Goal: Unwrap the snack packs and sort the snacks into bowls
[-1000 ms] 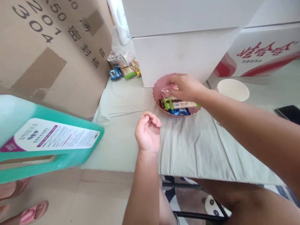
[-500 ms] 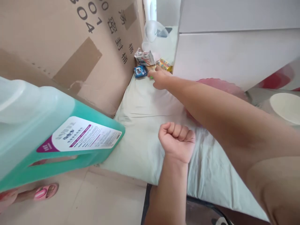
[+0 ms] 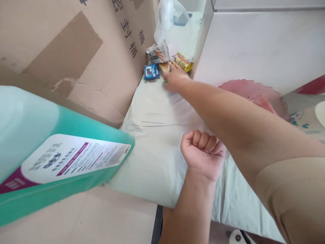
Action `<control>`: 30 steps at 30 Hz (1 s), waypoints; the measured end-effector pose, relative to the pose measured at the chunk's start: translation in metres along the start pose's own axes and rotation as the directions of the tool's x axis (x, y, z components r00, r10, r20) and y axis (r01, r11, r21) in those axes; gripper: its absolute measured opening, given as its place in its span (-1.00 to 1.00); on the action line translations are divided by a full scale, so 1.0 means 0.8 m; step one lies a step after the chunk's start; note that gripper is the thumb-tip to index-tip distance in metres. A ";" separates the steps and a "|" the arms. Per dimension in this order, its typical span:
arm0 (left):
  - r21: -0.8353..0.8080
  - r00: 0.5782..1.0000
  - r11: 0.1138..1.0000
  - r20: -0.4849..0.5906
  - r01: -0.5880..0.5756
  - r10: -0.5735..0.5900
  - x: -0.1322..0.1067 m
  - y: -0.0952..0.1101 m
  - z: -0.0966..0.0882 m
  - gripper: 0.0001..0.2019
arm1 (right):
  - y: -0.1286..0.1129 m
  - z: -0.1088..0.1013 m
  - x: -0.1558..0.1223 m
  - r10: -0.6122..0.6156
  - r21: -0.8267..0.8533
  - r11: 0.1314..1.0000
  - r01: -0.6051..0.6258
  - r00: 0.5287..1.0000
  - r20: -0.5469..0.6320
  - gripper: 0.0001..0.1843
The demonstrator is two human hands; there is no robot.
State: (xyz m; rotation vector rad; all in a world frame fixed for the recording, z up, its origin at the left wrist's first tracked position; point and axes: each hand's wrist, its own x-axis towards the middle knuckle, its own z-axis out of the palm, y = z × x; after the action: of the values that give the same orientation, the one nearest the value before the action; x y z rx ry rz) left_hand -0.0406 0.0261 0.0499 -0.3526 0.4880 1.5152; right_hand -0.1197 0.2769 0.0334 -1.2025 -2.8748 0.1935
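My right hand (image 3: 174, 78) reaches far across the pale green cloth (image 3: 154, 122) to a small pile of snack packets in the back corner. Its fingers close over a tan packet with a green end (image 3: 164, 67). Beside it lie a blue cookie packet (image 3: 151, 72), a yellow striped packet (image 3: 183, 61) and a white and red carton (image 3: 158, 53). My left hand (image 3: 201, 154) rests on the cloth as a closed fist, nothing visible in it. The pink ribbed plate (image 3: 251, 91) lies behind my right forearm, mostly hidden.
A big green detergent jug (image 3: 50, 149) fills the left foreground. A large cardboard box (image 3: 76, 51) stands at back left and a white box (image 3: 254, 47) at back right. A clear plastic bag (image 3: 170, 20) sits behind the snacks. A white bowl's rim (image 3: 321, 113) shows at the right edge.
My right hand left the pink plate, swung left to the snack pile in the corner and closed on a packet. My left hand curled into a fist. The view shifted left.
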 end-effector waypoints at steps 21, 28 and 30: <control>0.575 0.992 0.815 0.048 0.067 -0.115 -0.031 -0.077 0.003 -0.58 | -0.028 -0.130 -0.408 0.209 0.495 0.868 0.043 0.872 -0.442 -0.79; 0.788 0.946 0.616 0.185 0.019 -0.266 -0.031 -0.130 -0.012 -0.74 | 0.057 0.011 -0.584 0.815 0.992 0.120 0.030 0.568 -0.116 -0.52; 0.791 0.921 0.611 0.256 -0.025 -0.293 -0.027 -0.145 -0.011 -0.63 | 0.065 0.029 -0.597 0.829 0.994 0.105 -0.017 0.554 -0.077 -0.52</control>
State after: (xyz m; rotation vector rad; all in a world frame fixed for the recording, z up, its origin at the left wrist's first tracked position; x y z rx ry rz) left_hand 0.0748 -0.0011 0.0443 0.5803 0.7554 1.0360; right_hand 0.2515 -0.0284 0.0183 -1.3488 -1.0551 1.0764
